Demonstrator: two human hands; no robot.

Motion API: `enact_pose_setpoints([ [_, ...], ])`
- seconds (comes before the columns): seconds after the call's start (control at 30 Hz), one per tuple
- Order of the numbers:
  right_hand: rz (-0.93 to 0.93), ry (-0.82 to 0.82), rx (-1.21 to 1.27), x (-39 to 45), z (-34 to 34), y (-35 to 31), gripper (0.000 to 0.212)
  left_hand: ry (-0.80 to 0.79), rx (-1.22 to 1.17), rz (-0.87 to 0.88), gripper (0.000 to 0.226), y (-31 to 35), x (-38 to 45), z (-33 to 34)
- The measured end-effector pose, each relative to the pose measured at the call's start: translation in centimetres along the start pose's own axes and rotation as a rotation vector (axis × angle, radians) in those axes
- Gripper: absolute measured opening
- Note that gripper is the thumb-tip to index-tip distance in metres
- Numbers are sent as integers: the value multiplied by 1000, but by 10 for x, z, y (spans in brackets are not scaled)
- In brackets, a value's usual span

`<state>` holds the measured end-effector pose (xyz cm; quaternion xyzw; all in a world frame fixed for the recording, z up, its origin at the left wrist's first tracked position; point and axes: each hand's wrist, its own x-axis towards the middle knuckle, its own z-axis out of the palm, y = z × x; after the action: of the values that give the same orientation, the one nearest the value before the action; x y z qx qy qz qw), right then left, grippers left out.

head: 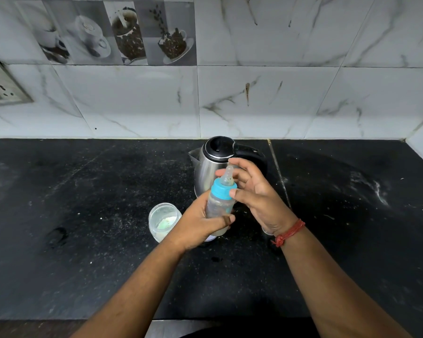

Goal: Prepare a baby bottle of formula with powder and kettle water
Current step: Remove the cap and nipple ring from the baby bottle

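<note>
Two bare forearms enter from the bottom edge, cut off by the frame; left hand (200, 225) has its grip wrapped round the lower body of one baby bottle (219, 204), held tilted just above the black surface (83, 215), bottle base hidden by the fingers. Right hand (257, 196) is released, fingers spread beside the blue collar (222, 190) and clear teat (227, 176), thumb touching the collar; red thread (288, 232) on that wrist. One steel kettle (214, 162) behind, partly hidden; one open clear jar (164, 222) left of the bottle, contents hard to make out; marble-look wall tiles (279, 93), socket plate (3, 86) cut off at left.
</note>
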<state>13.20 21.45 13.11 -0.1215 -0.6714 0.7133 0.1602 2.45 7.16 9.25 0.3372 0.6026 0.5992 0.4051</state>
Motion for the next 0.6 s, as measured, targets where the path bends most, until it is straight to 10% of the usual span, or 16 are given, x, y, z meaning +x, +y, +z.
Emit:
enact_pose_setpoints([
  [0.6, -24, 34, -141, 1, 1, 1, 74, 9, 47, -8, 53, -3, 2, -1],
])
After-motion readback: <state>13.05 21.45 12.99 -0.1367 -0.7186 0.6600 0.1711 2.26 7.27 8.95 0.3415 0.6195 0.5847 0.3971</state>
